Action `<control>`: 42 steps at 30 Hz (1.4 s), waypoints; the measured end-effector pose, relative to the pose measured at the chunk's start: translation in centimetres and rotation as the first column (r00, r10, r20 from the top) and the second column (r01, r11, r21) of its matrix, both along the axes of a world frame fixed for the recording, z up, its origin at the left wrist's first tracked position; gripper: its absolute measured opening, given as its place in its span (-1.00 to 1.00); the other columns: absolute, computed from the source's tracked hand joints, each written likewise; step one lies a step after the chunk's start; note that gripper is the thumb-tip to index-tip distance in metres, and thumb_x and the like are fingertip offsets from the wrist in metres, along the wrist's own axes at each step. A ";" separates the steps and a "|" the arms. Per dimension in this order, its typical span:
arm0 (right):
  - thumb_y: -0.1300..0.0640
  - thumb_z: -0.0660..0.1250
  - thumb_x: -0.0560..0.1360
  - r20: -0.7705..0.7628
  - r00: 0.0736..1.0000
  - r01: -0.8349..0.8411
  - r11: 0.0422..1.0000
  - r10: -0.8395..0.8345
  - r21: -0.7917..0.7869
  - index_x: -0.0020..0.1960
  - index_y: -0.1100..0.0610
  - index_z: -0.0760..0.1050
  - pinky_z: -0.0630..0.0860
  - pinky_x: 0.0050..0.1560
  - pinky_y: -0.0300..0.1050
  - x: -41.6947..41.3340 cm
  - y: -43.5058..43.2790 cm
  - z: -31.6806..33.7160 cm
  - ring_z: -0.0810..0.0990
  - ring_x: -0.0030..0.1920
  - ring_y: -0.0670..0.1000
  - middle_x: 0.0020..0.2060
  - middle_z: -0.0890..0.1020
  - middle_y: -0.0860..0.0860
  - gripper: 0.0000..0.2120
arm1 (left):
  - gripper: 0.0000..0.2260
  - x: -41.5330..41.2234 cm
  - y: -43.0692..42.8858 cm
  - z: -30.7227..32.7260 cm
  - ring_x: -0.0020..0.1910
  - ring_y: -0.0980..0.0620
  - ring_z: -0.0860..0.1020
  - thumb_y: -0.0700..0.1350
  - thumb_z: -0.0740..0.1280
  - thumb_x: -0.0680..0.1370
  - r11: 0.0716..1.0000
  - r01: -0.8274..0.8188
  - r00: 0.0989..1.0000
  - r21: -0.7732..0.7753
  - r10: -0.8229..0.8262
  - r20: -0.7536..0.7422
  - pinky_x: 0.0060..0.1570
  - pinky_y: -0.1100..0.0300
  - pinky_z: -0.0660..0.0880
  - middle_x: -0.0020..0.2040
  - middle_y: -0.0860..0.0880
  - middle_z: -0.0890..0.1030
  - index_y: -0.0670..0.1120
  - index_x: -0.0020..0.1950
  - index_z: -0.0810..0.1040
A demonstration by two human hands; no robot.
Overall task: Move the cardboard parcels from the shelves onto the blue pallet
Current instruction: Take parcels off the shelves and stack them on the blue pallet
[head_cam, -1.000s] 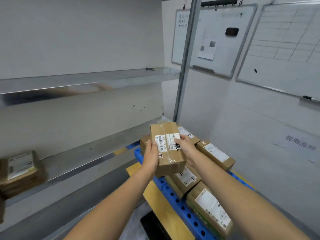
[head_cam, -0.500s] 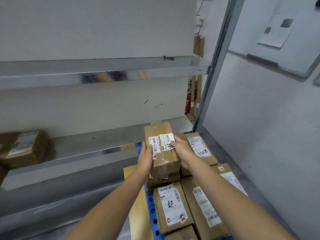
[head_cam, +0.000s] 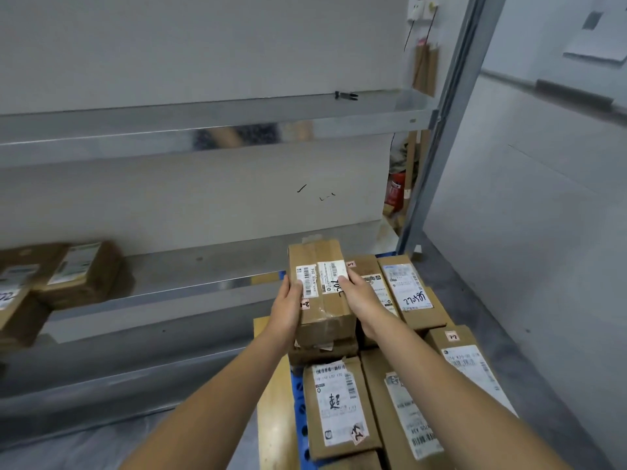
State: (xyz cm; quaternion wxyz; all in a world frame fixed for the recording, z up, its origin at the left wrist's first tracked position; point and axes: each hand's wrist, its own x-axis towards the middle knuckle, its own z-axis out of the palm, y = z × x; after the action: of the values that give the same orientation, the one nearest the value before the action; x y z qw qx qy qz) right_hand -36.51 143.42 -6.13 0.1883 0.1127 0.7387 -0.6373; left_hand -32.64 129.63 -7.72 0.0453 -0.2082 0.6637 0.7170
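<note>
A taped cardboard parcel (head_cam: 320, 290) with white barcode labels sits on top of another parcel at the far left of the blue pallet (head_cam: 300, 401). My left hand (head_cam: 288, 305) grips its left side and my right hand (head_cam: 359, 300) grips its right side, thumbs on top. Several labelled parcels (head_cam: 339, 405) lie flat on the pallet around and below it. More parcels (head_cam: 81, 273) remain on the lower metal shelf (head_cam: 210, 269) at the left, blurred.
The upper shelf (head_cam: 203, 120) holds only a small black object near its right end. A grey shelf upright (head_cam: 437, 130) stands right of the pallet, with a white wall beyond. A yellow board (head_cam: 271, 401) lies along the pallet's left edge.
Both hands have carried the parcel down and forward onto the stack on the pallet. My view has tilted down and left, so the whiteboards have left the frame.
</note>
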 end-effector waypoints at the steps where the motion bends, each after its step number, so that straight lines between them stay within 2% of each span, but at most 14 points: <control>1: 0.07 0.08 0.67 -0.021 1.000 0.002 1.000 -0.001 0.023 0.39 -0.05 0.42 0.57 0.08 -0.06 0.1 0.0 0.4 0.62 0.08 -0.02 0.16 0.62 -0.06 -0.67 | -0.65 0.2 -0.1 0.2 -0.16 0.14 0.69 -0.02 0.11 0.70 1.000 -0.013 1.000 -0.005 0.013 -0.007 -0.37 0.34 0.55 0.10 0.02 0.67 0.07 0.49 0.34; 3: 0.13 0.08 0.66 -0.106 0.994 0.042 0.997 -0.035 0.063 0.42 0.02 0.38 0.52 -0.15 -0.26 0.3 -0.3 1.2 0.60 -0.04 -0.15 0.15 0.59 -0.12 -0.65 | -0.56 0.9 -0.6 0.6 -0.10 0.23 0.63 -0.04 0.15 0.68 0.998 -0.047 0.999 -0.032 0.047 -0.014 -0.29 0.45 0.51 0.14 0.06 0.60 0.02 0.57 0.20; 4: 0.17 0.09 0.65 -0.164 0.984 0.081 0.994 -0.067 0.079 0.47 0.03 0.31 0.44 -0.21 -0.35 0.6 -0.5 1.8 0.55 -0.07 -0.21 0.21 0.54 -0.14 -0.60 | -0.51 1.5 -0.9 0.8 0.06 0.23 0.59 -0.04 0.16 0.68 0.997 -0.060 0.998 -0.057 0.059 -0.021 -0.11 0.46 0.49 0.26 0.04 0.56 0.01 0.60 0.14; 6: 0.24 0.09 0.63 -0.269 0.955 0.155 0.984 -0.127 0.087 0.54 0.01 0.17 0.38 -0.26 -0.42 1.6 -1.2 2.7 0.51 -0.11 -0.27 0.40 0.43 -0.12 -0.50 | -0.48 3.2 -2.1 1.4 0.44 0.06 0.37 -0.02 0.17 0.68 0.992 -0.048 0.998 -0.119 0.043 -0.045 0.27 0.26 0.33 0.53 -0.01 0.33 0.02 0.62 0.09; 8: 0.27 0.09 0.61 -0.324 0.935 0.182 0.980 -0.146 0.081 0.55 -0.02 0.15 0.43 -0.27 -0.36 2.7 -2.6 3.6 0.54 -0.18 -0.26 0.45 0.38 -0.12 -0.47 | -0.49 4.9 -4.1 2.2 0.55 -0.02 0.20 -0.02 0.17 0.68 0.987 -0.032 0.997 -0.160 0.021 -0.068 0.42 0.09 0.22 0.59 -0.01 0.19 0.02 0.62 0.09; 11: 0.28 0.08 0.60 -0.358 0.929 0.142 0.982 -0.089 0.124 0.53 -0.01 0.19 0.47 -0.16 -0.19 4.8 -6.7 5.4 0.57 -0.14 -0.08 0.44 0.38 -0.10 -0.47 | -0.51 7.9 -8.9 3.8 0.56 0.02 0.17 -0.05 0.18 0.68 0.961 -0.049 0.986 -0.271 0.003 -0.166 0.47 0.10 0.16 0.59 0.00 0.19 0.01 0.60 0.14; 14: 0.26 0.09 0.60 -0.397 0.918 0.073 0.981 0.004 0.179 0.52 0.07 0.23 0.34 0.12 -0.19 7.7 -13.0 7.5 0.46 0.32 0.03 0.46 0.38 -0.01 -0.51 | -0.54 11.8 -15.3 5.4 0.54 0.09 0.20 -0.07 0.18 0.68 0.866 -0.057 0.961 -0.498 -0.087 -0.261 0.48 0.20 0.13 0.56 0.02 0.25 0.01 0.58 0.21; 16: 0.23 0.10 0.61 -0.394 0.914 -0.006 0.974 0.097 0.227 0.52 0.10 0.24 0.33 0.22 -0.17 10.3 -18.3 8.6 0.38 0.41 0.05 0.46 0.37 0.02 -0.52 | -0.55 14.9 -20.1 6.5 0.52 0.10 0.21 -0.09 0.18 0.67 0.815 -0.103 0.957 -0.571 -0.076 -0.282 0.41 0.31 0.10 0.55 0.01 0.27 -0.02 0.57 0.23; 19: 0.20 0.12 0.60 -0.413 0.872 -0.154 0.948 0.263 0.279 0.52 0.14 0.25 0.26 0.38 -0.12 15.2 -27.1 10.1 0.34 0.45 0.07 0.48 0.35 0.06 -0.53 | -0.55 20.2 -27.9 8.1 0.53 0.06 0.22 -0.10 0.19 0.67 0.744 -0.204 0.953 -0.637 0.003 -0.303 0.42 0.28 0.10 0.55 -0.03 0.27 -0.06 0.57 0.23; 25: 0.17 0.13 0.62 -0.493 0.701 -0.384 0.855 0.515 0.348 0.52 0.19 0.24 0.18 0.49 -0.06 25.3 -42.9 11.8 0.26 0.50 0.07 0.50 0.30 0.12 -0.53 | -0.54 30.9 -41.5 10.3 0.47 -0.03 0.32 -0.09 0.21 0.65 0.571 -0.339 0.935 -0.747 0.118 -0.334 0.43 0.16 0.20 0.52 -0.09 0.34 -0.13 0.55 0.26; 28: 0.17 0.12 0.62 -0.500 0.607 -0.464 0.786 0.618 0.408 0.53 0.20 0.21 0.14 0.50 -0.09 29.4 -48.9 12.1 0.23 0.51 0.06 0.51 0.27 0.12 -0.52 | -0.53 35.5 -46.8 10.5 0.52 -0.04 0.24 -0.05 0.20 0.66 0.500 -0.382 0.924 -0.777 0.179 -0.339 0.51 0.08 0.13 0.54 -0.08 0.31 -0.13 0.55 0.25; 32: 0.11 0.12 0.62 -0.483 0.532 -0.544 0.718 0.696 0.435 0.54 0.17 0.18 0.14 0.49 -0.08 33.2 -55.0 12.4 0.22 0.51 0.06 0.52 0.26 0.09 -0.50 | -0.50 40.8 -52.5 9.9 0.57 -0.01 0.13 -0.01 0.19 0.66 0.427 -0.391 0.918 -0.815 0.247 -0.311 0.56 0.06 0.03 0.57 -0.06 0.25 -0.11 0.57 0.21; 36: 0.08 0.13 0.63 -0.473 0.481 -0.588 0.672 0.738 0.450 0.54 0.15 0.20 0.11 0.51 0.02 35.9 -60.9 12.6 0.20 0.52 0.06 0.52 0.26 0.08 -0.50 | -0.50 44.7 -57.7 9.0 0.57 -0.02 0.16 0.02 0.19 0.66 0.395 -0.421 0.894 -0.816 0.331 -0.302 0.54 -0.07 0.14 0.57 -0.05 0.25 -0.08 0.57 0.21; 42: 0.10 0.11 0.62 -0.428 0.478 -0.651 0.636 0.767 0.413 0.54 0.15 0.19 0.13 0.52 0.04 36.4 -68.7 11.4 0.20 0.52 0.10 0.53 0.24 0.08 -0.50 | -0.51 46.4 -64.5 8.0 0.53 0.03 0.22 0.02 0.20 0.65 0.357 -0.470 0.858 -0.808 0.401 -0.322 0.50 -0.04 0.23 0.54 0.02 0.30 0.00 0.57 0.21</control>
State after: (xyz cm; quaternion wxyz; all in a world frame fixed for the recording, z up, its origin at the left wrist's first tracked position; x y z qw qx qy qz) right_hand -0.12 74.73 5.26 0.1945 -0.3819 0.7957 -0.4280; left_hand 13.79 65.13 0.31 -0.2795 -0.3452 0.8524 0.2760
